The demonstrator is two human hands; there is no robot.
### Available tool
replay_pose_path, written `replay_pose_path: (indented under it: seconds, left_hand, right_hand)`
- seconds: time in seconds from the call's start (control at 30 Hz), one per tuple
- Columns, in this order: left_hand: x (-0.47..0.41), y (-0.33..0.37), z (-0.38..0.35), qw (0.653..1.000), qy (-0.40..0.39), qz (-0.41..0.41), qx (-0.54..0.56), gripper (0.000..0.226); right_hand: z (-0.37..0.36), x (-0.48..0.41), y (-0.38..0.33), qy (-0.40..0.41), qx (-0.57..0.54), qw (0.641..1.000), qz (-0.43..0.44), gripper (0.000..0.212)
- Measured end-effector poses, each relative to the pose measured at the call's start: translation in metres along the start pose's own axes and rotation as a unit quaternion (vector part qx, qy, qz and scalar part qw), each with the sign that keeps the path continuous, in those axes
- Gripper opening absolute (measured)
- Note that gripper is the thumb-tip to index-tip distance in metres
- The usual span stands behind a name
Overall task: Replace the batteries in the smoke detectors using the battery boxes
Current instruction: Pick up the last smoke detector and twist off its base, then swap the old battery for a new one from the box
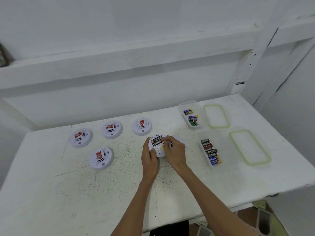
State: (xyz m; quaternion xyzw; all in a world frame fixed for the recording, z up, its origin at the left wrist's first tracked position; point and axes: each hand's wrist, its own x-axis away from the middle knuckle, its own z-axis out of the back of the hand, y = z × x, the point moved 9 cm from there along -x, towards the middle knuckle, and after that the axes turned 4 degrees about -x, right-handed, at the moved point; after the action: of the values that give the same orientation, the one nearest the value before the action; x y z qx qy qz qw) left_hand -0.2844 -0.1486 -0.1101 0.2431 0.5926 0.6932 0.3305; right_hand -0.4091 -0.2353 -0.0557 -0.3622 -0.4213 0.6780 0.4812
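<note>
A white smoke detector [157, 151] lies back-side up at the table's middle, with black batteries [157, 141] in its open compartment. My left hand [149, 157] grips its left rim. My right hand [175, 151] rests over its right side, fingertips at the batteries' right end. Several more smoke detectors with red stickers lie face up to the left: [80, 137], [112, 129], [142, 126], [101, 158]. A clear battery box [183, 103] at the back right holds a few blue, yellow and green batteries. A nearer clear box [207, 161] holds several black and blue batteries.
Two clear lids with green rims lie right of the boxes, lid [216, 116] at the back and lid [250, 147] nearer. The white table [85, 193] ends at a wall behind and drops off at the right and front edges.
</note>
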Motion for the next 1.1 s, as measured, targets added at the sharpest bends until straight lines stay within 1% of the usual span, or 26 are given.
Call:
replay_pose_path:
  seconds: [0.17,0.3,0.4,0.53,0.63,0.73,0.8,0.9,0.93,1.03,1.1]
  left_hand:
    - [0.001,0.006,-0.003,1.000,-0.011,-0.004,-0.007,0.053]
    - [0.003,0.014,-0.002,0.999,-0.018,-0.027,-0.001,0.052]
    - [0.003,0.013,-0.002,0.999,-0.020,-0.035,-0.003,0.051]
    - [0.004,0.017,-0.003,0.999,-0.022,-0.034,0.001,0.050]
    - [0.004,0.018,-0.003,0.999,-0.023,-0.040,0.007,0.050]
    - [0.003,0.020,-0.012,0.999,-0.037,-0.036,0.008,0.051]
    - [0.001,0.022,-0.021,0.998,-0.046,-0.030,0.008,0.053]
    - [0.001,0.022,-0.034,0.998,-0.058,-0.023,0.016,0.055]
    - [0.002,0.021,-0.039,0.998,-0.061,-0.023,0.014,0.056]
    - [0.006,0.021,-0.051,0.997,-0.070,-0.026,0.004,0.056]
    - [0.010,0.017,-0.056,0.997,-0.074,-0.023,0.002,0.055]
  right_hand:
    - [-0.006,-0.008,0.008,-0.020,0.019,0.998,-0.055,0.024]
    - [-0.009,-0.019,0.008,-0.036,0.035,0.994,-0.094,0.024]
    - [-0.012,-0.019,0.011,-0.028,0.033,0.992,-0.116,0.027]
    - [-0.006,-0.016,0.010,-0.007,-0.002,0.991,-0.135,0.026]
    - [0.004,-0.016,0.004,0.003,-0.021,0.993,-0.117,0.023]
    - [0.022,-0.012,-0.001,0.042,-0.023,0.996,-0.072,0.018]
    - [0.033,-0.009,-0.005,0.067,-0.002,0.997,-0.040,0.019]
    - [0.043,-0.007,-0.010,0.085,0.060,0.995,-0.009,0.020]
    - [0.045,-0.007,-0.011,0.089,0.058,0.994,0.004,0.018]
    - [0.048,-0.005,-0.012,0.072,0.004,0.997,0.031,0.015]
    - [0.054,-0.003,-0.011,0.075,-0.031,0.996,0.043,0.013]
